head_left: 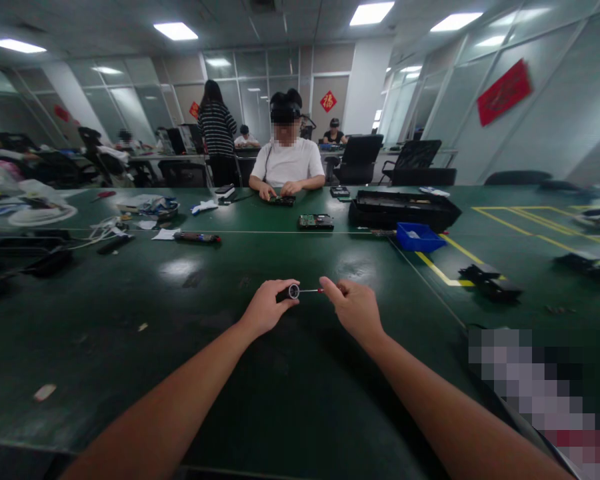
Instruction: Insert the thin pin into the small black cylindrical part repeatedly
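Just above the green tabletop (220, 400), my left hand (266, 308) grips a small black part (283, 294) with a round, silver-rimmed end facing me. What kind of part it is I cannot make out. My right hand (357, 308) is closed around a screwdriver (311, 291); its thin metal shaft and a bit of red show, while my fingers hide the handle. The shaft points left, and its tip is at the side of the black part. Whether it sits in a screw is too small to tell.
A circuit-board device (316, 221) lies ahead, beside a long black housing (405, 210) and a blue bin (420, 237). Black parts (491, 281) sit on the right, cables (97, 230) on the left. Across the table a person (287, 163) handles another device.
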`<act>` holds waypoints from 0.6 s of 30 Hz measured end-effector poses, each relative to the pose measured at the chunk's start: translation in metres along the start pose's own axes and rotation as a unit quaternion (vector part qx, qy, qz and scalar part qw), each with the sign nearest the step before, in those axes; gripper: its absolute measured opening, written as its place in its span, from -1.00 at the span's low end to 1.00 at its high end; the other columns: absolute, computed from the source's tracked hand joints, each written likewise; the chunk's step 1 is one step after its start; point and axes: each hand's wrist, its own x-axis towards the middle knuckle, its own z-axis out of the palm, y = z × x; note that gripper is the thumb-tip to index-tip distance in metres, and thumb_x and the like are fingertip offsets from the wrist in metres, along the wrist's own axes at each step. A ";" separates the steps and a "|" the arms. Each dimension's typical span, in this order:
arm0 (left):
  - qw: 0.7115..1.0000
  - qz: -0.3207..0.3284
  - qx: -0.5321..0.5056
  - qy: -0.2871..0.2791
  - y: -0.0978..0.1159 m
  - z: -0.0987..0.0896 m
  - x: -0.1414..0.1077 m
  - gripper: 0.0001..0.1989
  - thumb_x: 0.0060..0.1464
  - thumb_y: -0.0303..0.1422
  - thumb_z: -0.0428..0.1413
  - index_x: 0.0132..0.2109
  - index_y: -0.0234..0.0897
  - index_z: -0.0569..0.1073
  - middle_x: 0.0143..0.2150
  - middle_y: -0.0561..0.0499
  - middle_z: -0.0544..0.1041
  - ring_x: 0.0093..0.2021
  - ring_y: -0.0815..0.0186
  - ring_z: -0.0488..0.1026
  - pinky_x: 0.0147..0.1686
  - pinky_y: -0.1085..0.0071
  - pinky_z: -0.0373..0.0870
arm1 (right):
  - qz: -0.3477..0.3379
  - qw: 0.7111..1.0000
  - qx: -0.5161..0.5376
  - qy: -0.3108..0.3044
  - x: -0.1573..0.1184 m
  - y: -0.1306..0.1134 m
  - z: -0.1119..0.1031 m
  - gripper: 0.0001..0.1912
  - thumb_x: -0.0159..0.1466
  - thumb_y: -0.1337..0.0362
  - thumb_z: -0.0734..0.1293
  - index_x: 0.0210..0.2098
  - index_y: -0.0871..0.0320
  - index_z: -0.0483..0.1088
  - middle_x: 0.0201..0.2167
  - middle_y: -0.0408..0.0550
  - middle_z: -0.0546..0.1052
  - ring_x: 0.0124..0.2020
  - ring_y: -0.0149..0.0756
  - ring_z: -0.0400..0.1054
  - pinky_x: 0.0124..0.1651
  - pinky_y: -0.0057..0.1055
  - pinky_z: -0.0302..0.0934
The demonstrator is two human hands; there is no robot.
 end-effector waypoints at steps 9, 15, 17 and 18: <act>1.000 0.002 0.002 0.016 -0.004 -0.001 0.000 -0.59 0.12 -0.37 0.25 0.13 -0.08 0.50 0.08 0.01 0.55 0.08 0.15 0.43 0.15 0.16 0.28 | -0.035 0.999 -0.001 -0.031 0.001 0.005 0.000 -0.49 0.33 -0.14 0.24 -0.55 0.11 0.36 -0.67 -0.16 0.41 -0.62 -0.35 0.26 -0.49 -0.39 0.05; 1.000 -0.010 -0.003 0.023 -0.004 0.000 0.001 -0.60 0.12 -0.37 0.24 0.12 -0.11 0.50 0.08 -0.01 0.55 0.08 0.14 0.43 0.16 0.15 0.27 | -0.079 0.987 0.114 -0.075 0.000 0.005 0.002 -0.82 0.35 0.15 0.27 -0.14 0.10 0.40 -0.29 -0.08 0.57 -0.29 -0.27 0.46 -0.22 -0.36 0.26; 1.000 -0.008 -0.001 0.019 -0.004 0.000 0.001 -0.60 0.12 -0.36 0.25 0.12 -0.11 0.51 0.07 -0.01 0.55 0.07 0.13 0.43 0.15 0.14 0.27 | -0.065 0.984 0.138 -0.091 -0.001 0.005 0.002 -0.78 0.35 0.16 0.26 -0.07 0.09 0.39 -0.32 -0.11 0.56 -0.31 -0.27 0.46 -0.23 -0.35 0.27; 1.000 -0.006 0.000 0.017 -0.003 -0.001 0.001 -0.60 0.11 -0.36 0.25 0.12 -0.11 0.51 0.07 -0.01 0.55 0.07 0.13 0.43 0.15 0.14 0.27 | -0.053 0.983 0.145 -0.098 -0.001 0.005 0.003 -0.75 0.36 0.13 0.25 -0.06 0.09 0.41 -0.38 -0.13 0.54 -0.36 -0.28 0.45 -0.27 -0.35 0.27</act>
